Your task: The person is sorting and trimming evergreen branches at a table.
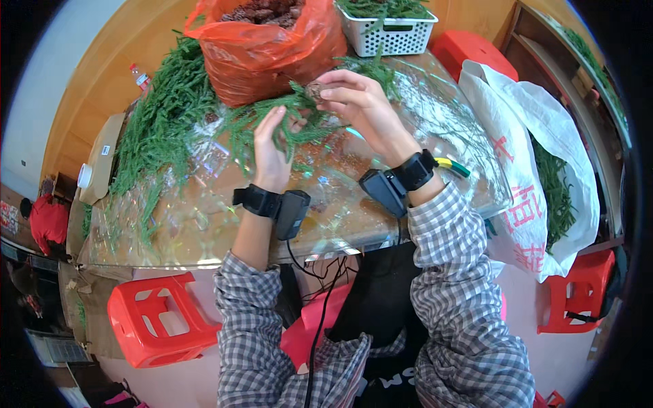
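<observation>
My left hand [273, 149] is closed around a green evergreen sprig [299, 129] above the table, its needles fanning out past my fingers. Between the fingertips of my right hand [367, 112] is a small brown pine cone [314, 90], held right against the upper end of the sprig. Just beyond both hands stands an orange-red plastic bag [272, 58], with brown pine cones [265, 12] heaped in its mouth. A large pile of green sprigs [166, 115] spreads to the left of the bag.
A white perforated basket [391, 37] of greenery stands at the far edge. A green-and-yellow curved item [452, 167] lies by my right wrist. On the right is a white woven sack [524, 136] with greenery; red stools [160, 319] flank the table [326, 183]. A person in red [47, 221] is far left.
</observation>
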